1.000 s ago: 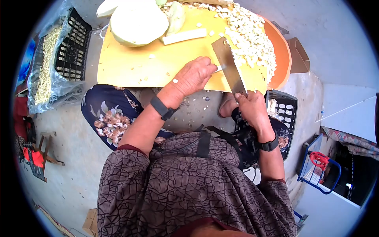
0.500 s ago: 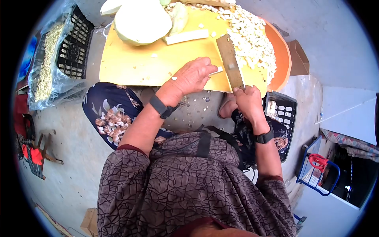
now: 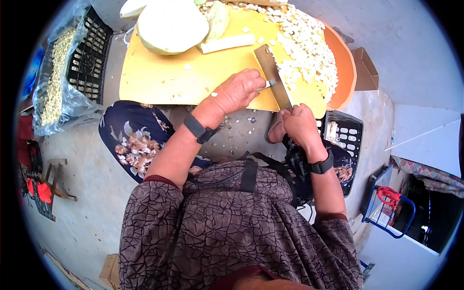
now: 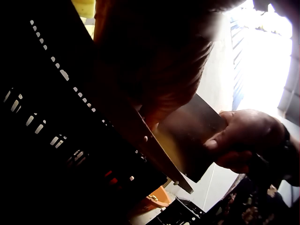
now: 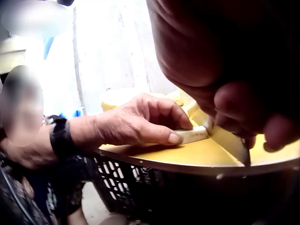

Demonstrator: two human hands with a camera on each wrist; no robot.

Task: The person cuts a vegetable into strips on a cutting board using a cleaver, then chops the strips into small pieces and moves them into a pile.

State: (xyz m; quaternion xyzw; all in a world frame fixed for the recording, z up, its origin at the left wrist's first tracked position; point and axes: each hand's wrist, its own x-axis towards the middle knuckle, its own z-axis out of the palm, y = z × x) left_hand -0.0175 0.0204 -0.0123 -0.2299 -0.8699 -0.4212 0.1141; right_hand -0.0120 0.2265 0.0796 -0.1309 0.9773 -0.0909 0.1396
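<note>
My left hand [image 3: 239, 89] pinches a pale, narrow vegetable strip [image 5: 193, 135] between thumb and fingers, low over the yellow cutting board [image 3: 164, 82]. My right hand [image 3: 300, 126] grips a broad-bladed kitchen knife [image 3: 274, 77] with a notched spine. In the right wrist view the blade stands on edge at the strip's end, close to the board's near edge. Beyond the hands lie a longer pale strip [image 3: 227, 43] and a large peeled, rounded vegetable [image 3: 171, 26]. Diced pale pieces [image 3: 309, 53] are heaped at the board's right side.
An orange basin [image 3: 345, 67] shows past the board's right edge. Black plastic crates stand nearby: one at the right [image 3: 355, 130], another at the left [image 3: 89, 60] beside a plastic-lined heap of small pieces [image 3: 58, 77]. A cardboard box [image 3: 365, 70] stands on the floor behind.
The knife shifted right, away from the strip, then came back left to its end. My left hand stays nearly in place with the strip.
</note>
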